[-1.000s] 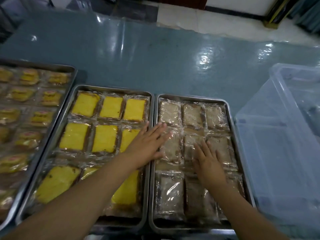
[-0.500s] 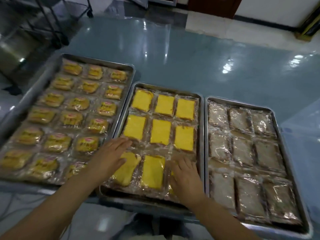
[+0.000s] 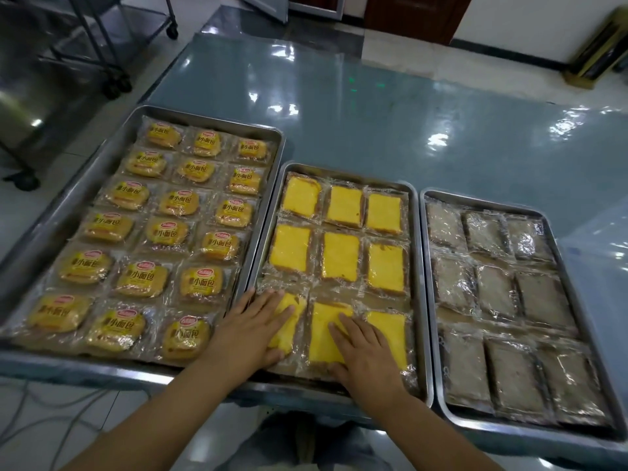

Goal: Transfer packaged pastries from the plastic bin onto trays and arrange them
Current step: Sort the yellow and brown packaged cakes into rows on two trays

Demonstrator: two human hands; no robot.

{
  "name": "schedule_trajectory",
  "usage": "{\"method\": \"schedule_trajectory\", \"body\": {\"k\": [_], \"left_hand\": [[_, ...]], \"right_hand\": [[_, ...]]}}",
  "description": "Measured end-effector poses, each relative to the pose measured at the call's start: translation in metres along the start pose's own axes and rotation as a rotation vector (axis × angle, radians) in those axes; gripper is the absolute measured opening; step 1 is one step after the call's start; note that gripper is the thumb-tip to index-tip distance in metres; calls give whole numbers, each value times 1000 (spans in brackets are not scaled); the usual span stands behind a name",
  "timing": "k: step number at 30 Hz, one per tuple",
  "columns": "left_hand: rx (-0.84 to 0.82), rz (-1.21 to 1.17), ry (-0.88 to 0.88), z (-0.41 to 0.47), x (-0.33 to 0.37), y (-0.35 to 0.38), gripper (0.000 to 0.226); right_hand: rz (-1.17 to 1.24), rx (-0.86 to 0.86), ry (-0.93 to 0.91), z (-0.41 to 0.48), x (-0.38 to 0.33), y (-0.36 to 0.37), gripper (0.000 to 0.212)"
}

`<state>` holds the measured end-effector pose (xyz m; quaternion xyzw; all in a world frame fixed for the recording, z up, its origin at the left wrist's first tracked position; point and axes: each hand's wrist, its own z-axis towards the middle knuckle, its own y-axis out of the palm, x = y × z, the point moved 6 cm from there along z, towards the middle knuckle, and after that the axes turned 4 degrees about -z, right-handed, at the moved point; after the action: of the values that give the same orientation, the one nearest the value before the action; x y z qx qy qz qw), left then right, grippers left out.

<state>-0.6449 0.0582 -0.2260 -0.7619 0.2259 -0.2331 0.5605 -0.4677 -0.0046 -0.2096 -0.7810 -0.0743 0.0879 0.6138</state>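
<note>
Surface: glossy blue-green surface (image 3: 390,107) carrying three metal trays side by side at its near edge, with tiled floor and a wheeled rack (image 3: 85,45) beyond on the far left.
Left tray: left tray (image 3: 112,144) filled with bagged yellow buns (image 3: 166,232) in neat rows of three, labels up, so the rows read evenly.
Middle tray: middle tray (image 3: 416,266) holding wrapped yellow cake slices (image 3: 341,254) in a three-by-three grid; the near row sits less square than the two far rows.
Right tray: right tray (image 3: 424,266) holding wrapped brown slices (image 3: 489,290), also three by three, untouched by either hand.
Left hand: left hand (image 3: 251,329) lies flat, fingers spread, on the near-left slice (image 3: 289,321), which is tilted; the grip is wide and holds nothing, likely pressing to nudge it straight.
Right hand: right hand (image 3: 365,353) lies flat on the near-middle slice (image 3: 323,334), grip likewise wide, holding nothing, probably steadying or sliding it into line.
Bin: a pale translucent edge at the far right may be the plastic bin; I cannot tell.
Stage: trays look full, so this seems to be final tidying.
</note>
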Motion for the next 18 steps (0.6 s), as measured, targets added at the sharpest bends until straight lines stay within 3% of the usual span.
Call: {"method": "schedule_trajectory", "body": {"k": [4, 11, 18], "left_hand": [[15, -42, 8, 0, 8, -5, 80], [-26, -37, 240, 22, 52, -1, 85], [-67, 3, 307, 33, 63, 12, 87]], "right_hand": [[10, 52, 14, -5, 3, -7, 69], [289, 117, 226, -24, 51, -6, 58], [162, -32, 235, -34, 63, 11, 73]]}}
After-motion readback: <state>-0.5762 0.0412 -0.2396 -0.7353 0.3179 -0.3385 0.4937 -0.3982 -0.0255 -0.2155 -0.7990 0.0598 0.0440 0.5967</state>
